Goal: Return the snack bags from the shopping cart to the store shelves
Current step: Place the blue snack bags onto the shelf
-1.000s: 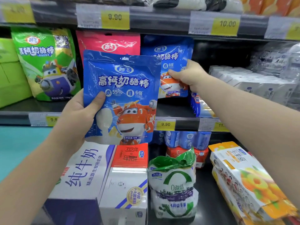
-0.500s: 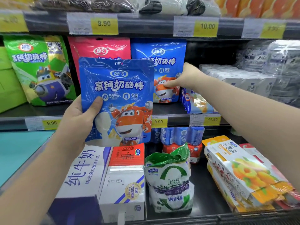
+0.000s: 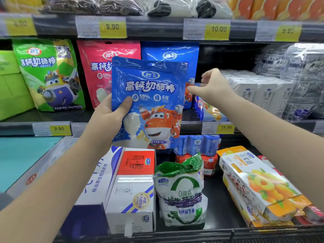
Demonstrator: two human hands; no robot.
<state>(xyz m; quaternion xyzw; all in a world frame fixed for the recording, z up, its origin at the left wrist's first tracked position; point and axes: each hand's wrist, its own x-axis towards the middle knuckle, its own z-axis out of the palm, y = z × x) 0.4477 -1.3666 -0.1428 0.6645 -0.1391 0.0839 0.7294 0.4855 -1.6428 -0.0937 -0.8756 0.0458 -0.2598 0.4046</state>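
My left hand (image 3: 108,116) grips a blue snack bag (image 3: 149,102) with an orange cartoon plane by its left edge, thumb on the front. I hold it upright in front of the middle shelf (image 3: 191,126). Behind it stands a matching blue bag (image 3: 171,51), mostly covered. My right hand (image 3: 212,85) hovers just right of both bags with loosely curled fingers and the thumb pointing left; it holds nothing that I can see.
A red bag (image 3: 103,67) and a green bag (image 3: 47,74) stand left of the blue one. White milk cartons (image 3: 254,90) fill the shelf's right side. Below are milk boxes (image 3: 133,190), a green-white pouch (image 3: 180,193) and a yellow fruit-yoghurt pack (image 3: 254,183).
My left hand has carried the blue bag rightwards and towards the shelved blue bag. My right hand has let go of the shelved bag and drawn back a little to the right.
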